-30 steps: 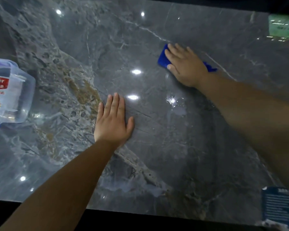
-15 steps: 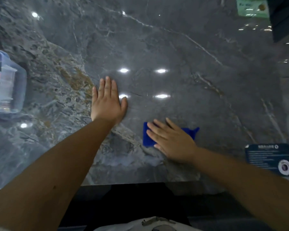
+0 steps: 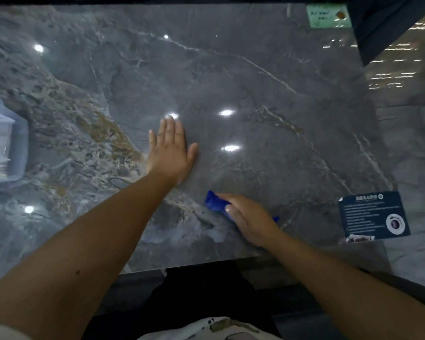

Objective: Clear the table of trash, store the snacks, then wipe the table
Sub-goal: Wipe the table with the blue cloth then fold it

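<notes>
the right hand (image 3: 248,219) lies flat on the blue cloth (image 3: 215,203), pressing it on the gray table (image 3: 268,82) near the front edge. farther back, the left hand (image 3: 171,153) rests flat, fingers straight, holding nothing. a clear box (image 3: 6,146) sits far left.

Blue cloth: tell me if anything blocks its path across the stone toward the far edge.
Nothing visible does. The right hand presses the blue cloth on bare table; the left hand lies flat to its left, and the dark card sits off right.
</notes>
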`<action>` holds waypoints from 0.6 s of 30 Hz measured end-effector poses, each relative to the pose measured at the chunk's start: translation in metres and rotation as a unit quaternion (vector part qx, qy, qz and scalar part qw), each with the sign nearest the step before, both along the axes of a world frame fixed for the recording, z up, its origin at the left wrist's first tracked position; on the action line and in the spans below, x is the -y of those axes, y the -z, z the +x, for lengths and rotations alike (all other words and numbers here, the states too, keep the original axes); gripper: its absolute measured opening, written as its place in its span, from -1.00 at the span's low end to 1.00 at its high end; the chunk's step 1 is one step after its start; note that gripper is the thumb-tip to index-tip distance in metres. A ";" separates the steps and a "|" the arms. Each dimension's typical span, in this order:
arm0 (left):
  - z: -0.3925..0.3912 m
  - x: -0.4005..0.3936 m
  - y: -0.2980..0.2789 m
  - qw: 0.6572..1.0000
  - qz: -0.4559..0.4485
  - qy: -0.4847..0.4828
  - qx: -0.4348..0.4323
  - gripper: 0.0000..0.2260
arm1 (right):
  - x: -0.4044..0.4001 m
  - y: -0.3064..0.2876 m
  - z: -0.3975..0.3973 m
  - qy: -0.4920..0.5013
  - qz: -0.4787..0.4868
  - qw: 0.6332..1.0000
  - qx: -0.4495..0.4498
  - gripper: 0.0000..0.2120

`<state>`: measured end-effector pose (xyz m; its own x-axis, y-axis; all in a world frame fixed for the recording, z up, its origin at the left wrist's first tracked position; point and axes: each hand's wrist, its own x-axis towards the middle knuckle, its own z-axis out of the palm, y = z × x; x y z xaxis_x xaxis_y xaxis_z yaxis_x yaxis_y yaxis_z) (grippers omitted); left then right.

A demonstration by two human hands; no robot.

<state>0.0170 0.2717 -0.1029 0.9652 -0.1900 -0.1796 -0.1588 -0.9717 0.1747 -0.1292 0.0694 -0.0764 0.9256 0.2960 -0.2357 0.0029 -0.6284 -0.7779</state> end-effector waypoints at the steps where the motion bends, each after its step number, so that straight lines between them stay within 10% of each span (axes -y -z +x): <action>1: 0.002 0.013 0.001 1.000 -0.006 0.010 -0.003 -0.32 | 0.006 -0.005 0.006 0.059 0.047 0.996 -0.056 -0.73; 9: 0.007 0.051 0.022 1.000 0.027 0.002 0.013 -0.32 | 0.092 -0.025 0.115 0.332 0.299 0.888 -0.110 -0.71; 18: 0.006 0.053 0.019 0.999 0.040 0.003 0.017 -0.33 | 0.151 -0.018 0.331 0.153 -0.120 0.976 0.099 -0.65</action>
<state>0.0229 0.2191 -0.1216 0.9700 -0.1812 -0.1622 -0.1683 -0.9816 0.0905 0.2017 -0.0814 -0.0581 0.9965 -0.0421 -0.0715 -0.0772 -0.7873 -0.6118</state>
